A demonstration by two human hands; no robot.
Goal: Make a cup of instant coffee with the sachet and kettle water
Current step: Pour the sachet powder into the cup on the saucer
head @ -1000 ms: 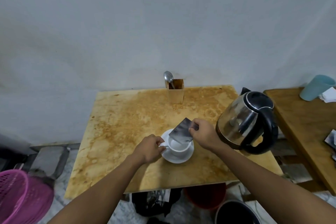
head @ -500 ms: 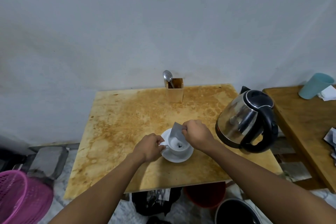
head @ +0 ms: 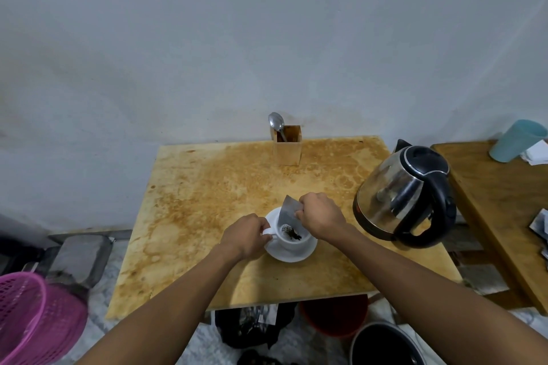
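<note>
A silver-grey sachet [head: 288, 210], tipped mouth-down, hangs over a white cup [head: 292, 238] near the middle of a stained wooden table [head: 207, 201], with dark coffee grounds lying in a small heap on the cup's pale bottom. The sachet's upper corner points up and away toward the far wall, while its lower edge sits just above the cup's far rim; whether it touches the rim cannot be told. The right hand [head: 321, 218] pinches the sachet at its right edge, fingers clenched on the foil and knuckles turned up, so the packet juts out to the left of the fist. The left hand [head: 247, 234] grips the cup's handle on the cup's left side, fingers curled closed around it. The cup stands upright on a white saucer [head: 296, 253], which rests flat on the table toward its near edge. To the right of the cup, apart from the hands, stands a steel kettle [head: 400, 195] with a black lid and handle, near the table's right edge. At the far edge of the table, against the wall, a wooden holder [head: 287, 149] carries a spoon [head: 276, 122] standing bowl-up. A pink basket [head: 32, 317] sits on the floor at the near left, and a pale blue tumbler [head: 516, 141] stands on a second table at the far right.
</note>
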